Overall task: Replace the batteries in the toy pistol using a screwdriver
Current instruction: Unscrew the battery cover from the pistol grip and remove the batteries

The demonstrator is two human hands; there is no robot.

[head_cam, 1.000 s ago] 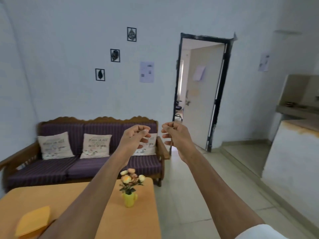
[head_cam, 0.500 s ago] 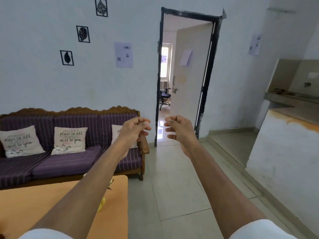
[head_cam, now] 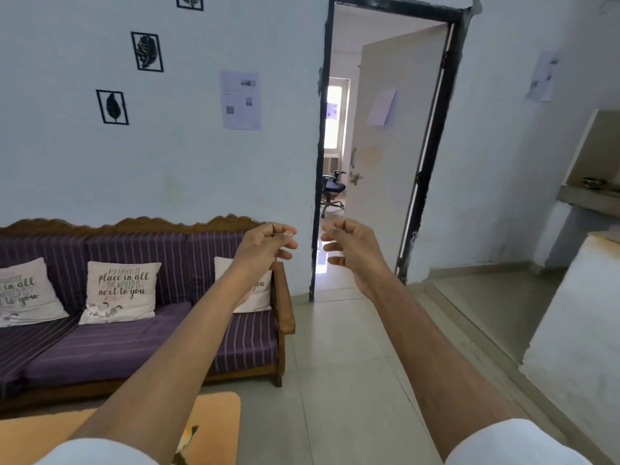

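Two bare arms reach forward at mid-height, each ending in a white sleeve at the near edge. At far left a purple striped sofa (head_cam: 110,344) with a carved wooden frame stands against the white wall, with printed cushions (head_cam: 121,292) leaning on its backrest. Black leaf frames (head_cam: 146,51) hang above it, and a sheet of paper (head_cam: 240,100) is stuck on the wall further right. Near the bottom left, the corner of an orange table (head_cam: 214,427) shows just in front of the sofa. The left hand (head_cam: 265,245) is held up in the air, its fingers curled inward with the thumb tip against the forefinger, and nothing shows between them. Just beside it, apart by a small gap, the right hand (head_cam: 349,245) mirrors it, fingers loosely curled and holding nothing. Behind the hands, a dark-framed doorway (head_cam: 432,182) stands with its pale door (head_cam: 385,169) swung open; an office chair (head_cam: 332,191) shows in the far room. At far right a white counter (head_cam: 577,347) juts out. No toy pistol, batteries or screwdriver appear anywhere in view.
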